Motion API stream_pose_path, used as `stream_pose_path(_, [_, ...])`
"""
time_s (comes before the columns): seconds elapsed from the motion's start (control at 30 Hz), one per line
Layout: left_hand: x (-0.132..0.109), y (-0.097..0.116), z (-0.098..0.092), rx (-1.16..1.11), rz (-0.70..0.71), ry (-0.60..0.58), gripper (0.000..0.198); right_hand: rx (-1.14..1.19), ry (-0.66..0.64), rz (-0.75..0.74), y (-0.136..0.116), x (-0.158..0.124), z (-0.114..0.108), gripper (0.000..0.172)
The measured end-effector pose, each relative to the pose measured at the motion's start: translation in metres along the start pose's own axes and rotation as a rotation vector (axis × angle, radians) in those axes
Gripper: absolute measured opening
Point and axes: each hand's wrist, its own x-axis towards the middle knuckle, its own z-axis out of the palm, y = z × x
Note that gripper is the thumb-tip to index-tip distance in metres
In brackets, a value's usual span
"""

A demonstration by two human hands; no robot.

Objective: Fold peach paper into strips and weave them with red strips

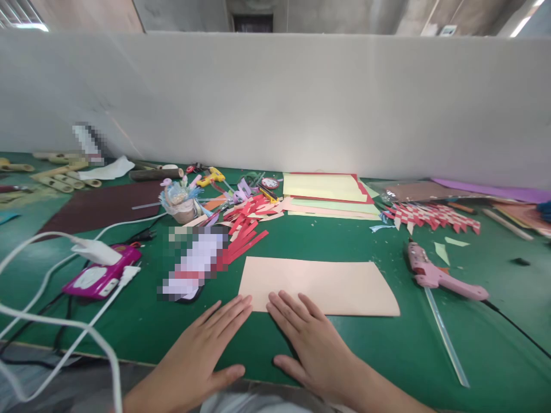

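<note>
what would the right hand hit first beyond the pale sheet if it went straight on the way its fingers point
The right hand would probably meet the red strips past the pale sheet; exact line and height are hard to judge.

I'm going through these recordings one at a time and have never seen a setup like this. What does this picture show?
There is no machine: a camera on a person's head looks forward and down at their bare hands. The left hand and right hand rest with straight fingers on the near edge of a peach sheet; neither grips anything. Also on the green table are a pink glue gun at right, red strips and, at left, a magenta power strip.
</note>
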Motion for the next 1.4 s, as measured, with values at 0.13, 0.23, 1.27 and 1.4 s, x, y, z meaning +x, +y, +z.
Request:
stream_pose_path(0.13, [0.0,-0.002,0.002,-0.014,-0.003,-0.009,0.074,-0.022,-0.011,-0.006,0.018,-0.018,-0.004,0.064])
stream_pose_path(0.23, [0.001,-0.003,0.003,-0.027,-0.006,-0.028,0.073,-0.082,0.028,0.029,0.033,-0.04,-0.006,0.064])
stream_pose_path(1.27, [0.096,0.008,-0.034,-0.043,0.1,0.043,0.024,-0.434,0.227,0.021,0.081,-0.055,-0.032,0.023])
stream_pose_path(1.4, [0.076,-0.034,-0.054,-0.123,-0.182,0.317,0.033,-0.506,0.308,-0.02,0.085,-0.064,-0.026,0.04])
